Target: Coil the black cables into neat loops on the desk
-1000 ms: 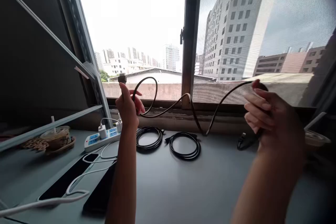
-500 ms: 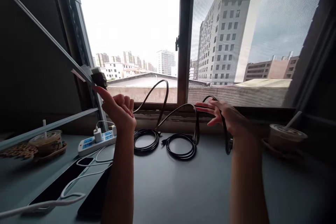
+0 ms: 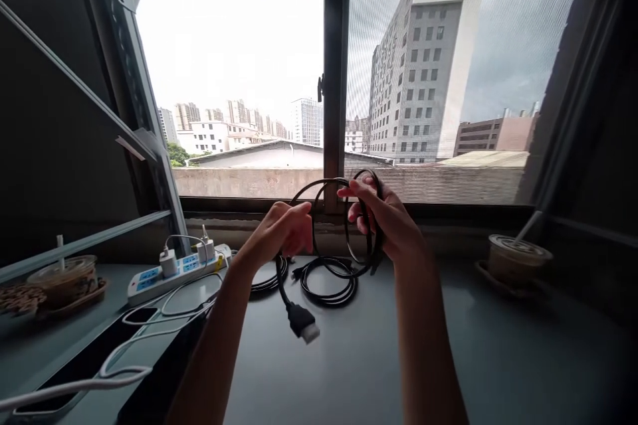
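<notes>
My left hand [image 3: 286, 229] is closed around a black cable near its end. Below that fist dangles the cable's wide dark plug [image 3: 302, 320], with a pale tip that looks like an HDMI plug in a cap. From there the black cable [image 3: 319, 182] arches across to my right hand [image 3: 381, 216]. Its fingers curl around a few loose loops held above the desk. Behind and beneath lie two coiled black cables, a left coil [image 3: 273, 284] partly covered by my left hand and a right coil [image 3: 329, 303]. Whether the loops touch the right coil I cannot tell.
A white power strip [image 3: 182, 271] with chargers stands on the left, white cords [image 3: 127, 345] trailing from it over dark flat devices [image 3: 94, 358]. Lidded cups stand at the far left [image 3: 64, 279] and right [image 3: 518, 262]. Beyond the grey desk [image 3: 319, 385] is a window.
My hands have come closer together. The left has turned over and lowered, so the plug now hangs below it. My right hand's spread fingers have curled around the loops. The view has shifted slightly.
</notes>
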`<state>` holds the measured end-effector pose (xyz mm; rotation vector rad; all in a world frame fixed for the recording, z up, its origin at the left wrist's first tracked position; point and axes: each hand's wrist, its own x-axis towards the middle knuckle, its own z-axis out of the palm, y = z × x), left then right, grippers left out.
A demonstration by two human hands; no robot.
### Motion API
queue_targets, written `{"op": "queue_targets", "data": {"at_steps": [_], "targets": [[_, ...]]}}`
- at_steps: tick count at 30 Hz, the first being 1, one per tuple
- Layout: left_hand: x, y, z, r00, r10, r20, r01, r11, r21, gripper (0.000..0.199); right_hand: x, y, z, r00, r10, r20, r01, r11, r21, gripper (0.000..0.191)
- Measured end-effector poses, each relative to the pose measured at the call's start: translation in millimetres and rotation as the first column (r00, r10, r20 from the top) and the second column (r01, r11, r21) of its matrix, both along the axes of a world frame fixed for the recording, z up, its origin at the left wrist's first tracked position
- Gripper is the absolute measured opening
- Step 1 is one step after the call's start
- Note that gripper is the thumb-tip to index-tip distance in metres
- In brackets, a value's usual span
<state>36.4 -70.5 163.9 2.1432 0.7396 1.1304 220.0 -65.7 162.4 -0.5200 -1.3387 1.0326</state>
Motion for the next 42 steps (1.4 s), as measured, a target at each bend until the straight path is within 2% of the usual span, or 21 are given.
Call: {"op": "queue_targets", "data": {"at_steps": [3,5,7,9,13,16,18,20,23,26,29,31,33,35,38,40,42], "targets": [[0.7,10.0,2.0,0.994,0.097,0.041,-0.092,0.99,-0.104,0.073,-0.1,-1.9,1.2,0.996,-0.073,0.054,0.072,0.997,0.022,0.044],[4.5,14.9,1.5,0.988,0.152,0.003,-0.148,0.97,-0.195,0.077,-0.5,-1.3,0.5,0.99,-0.102,0.093,0.1,0.995,0.026,0.046],[12.3,17.0,-0.9,0.977,0.202,-0.065,-0.212,0.931,-0.297,0.077,-1.1,-0.2,-0.8,0.986,-0.103,0.134,0.099,0.994,0.036,0.044],[23.0,17.7,-4.9,0.97,0.238,-0.045,-0.238,0.903,-0.358,0.073,-2.1,0.5,-1.9,0.978,-0.098,0.184,0.087,0.994,0.066,0.044],[38.5,21.6,-12.9,0.93,0.238,0.281,-0.125,0.922,-0.365,0.058,-4.3,-1.9,-1.0,0.965,-0.133,0.226,0.111,0.988,0.106,0.059],[35.5,27.3,-13.1,0.901,0.222,0.373,-0.06,0.914,-0.401,0.052,-1.2,-5.5,1.0,0.942,-0.194,0.273,0.174,0.98,0.096,0.057],[28.7,30.4,-9.9,0.904,0.213,0.37,-0.024,0.89,-0.455,0.048,5.3,-7.8,1.7,0.906,-0.289,0.308,0.269,0.957,0.106,0.053],[21.4,32.2,-5.2,0.884,0.256,0.391,-0.026,0.863,-0.505,0.044,14.7,-9.5,1.7,0.869,-0.382,0.314,0.36,0.924,0.128,0.05],[11.5,32.6,1.3,0.819,0.376,0.432,-0.135,0.86,-0.493,0.041,30.6,-11.0,1.7,0.834,-0.494,0.245,0.47,0.869,0.154,0.046],[-0.5,31.6,6.0,0.761,0.43,0.486,-0.202,0.869,-0.452,0.043,44.1,-11.0,2.4,0.753,-0.652,0.086,0.634,0.754,0.171,0.042],[-15.3,29.0,9.8,0.784,0.351,0.512,-0.08,0.875,-0.477,0.039,52.7,-8.4,2.5,0.637,-0.766,-0.079,0.769,0.625,0.134,0.042],[-24.7,27.0,11.7,0.812,0.264,0.52,0.045,0.861,-0.507,0.032,55.7,-5.8,1.8,0.609,-0.775,-0.171,0.793,0.602,0.093,0.047],[-32.2,25.9,12.4,0.797,0.196,0.571,0.167,0.837,-0.52,0.029,57.4,-3.6,0.9,0.597,-0.762,-0.252,0.794,0.607,0.044,0.049],[-36.7,25.4,11.7,0.763,0.1,0.639,0.314,0.806,-0.501,0.037,58.1,-3.1,0.5,0.589,-0.741,-0.324,0.784,0.621,0.006,0.045],[-35.2,22.2,8.4,0.796,-0.147,0.587,0.512,0.68,-0.525,0.056,56.9,-6.5,1.3,0.64,-0.658,-0.397,0.717,0.697,0.001,0.036],[-28.2,16.3,6.5,0.852,-0.255,0.457,0.508,0.615,-0.603,0.059,54.1,-10.2,2.2,0.689,-0.605,-0.4,0.676,0.735,0.055,0.036],[-17.6,8.7,5.6,0.904,-0.272,0.33,0.427,0.612,-0.665,0.06,50.4,-12.9,1.9,0.712,-0.58,-0.396,0.666,0.736,0.12,0.037]]}}
